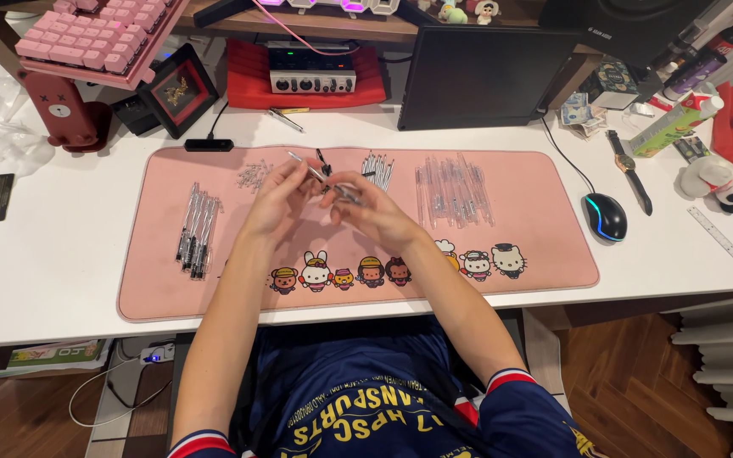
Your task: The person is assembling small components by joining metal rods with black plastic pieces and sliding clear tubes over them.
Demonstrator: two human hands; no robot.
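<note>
Reaching out over the near edge of the white surface [44, 254] and the cartoon-bordered pink mat [545, 254]. Pinching a thin refill [305, 167] in the left hand [277, 199], fingers closed around its lower end, tip pointing up and away. Gripping a clear barrel [345, 193] in the right hand [366, 212], fingers curled shut on it, just beside the left hand, above the mat's middle. Judging by the pose, bringing the 2 parts together, probably feeding refill into barrel; whether already touching, too small to tell. Calling, for the next move, for lining both pieces up on 1 axis and keeping the grip light.

Lying to the left on the mat, a bundle of dark pens [197, 225]. Lying farther back, a scatter of small clear pieces [254, 175], a pile of spare refills [377, 170] and a row of empty clear barrels [453, 191]. Glowing off the mat's right end, a mouse [606, 216]. Standing at the back, a dark screen [485, 76] and a pink keyboard [99, 38].
</note>
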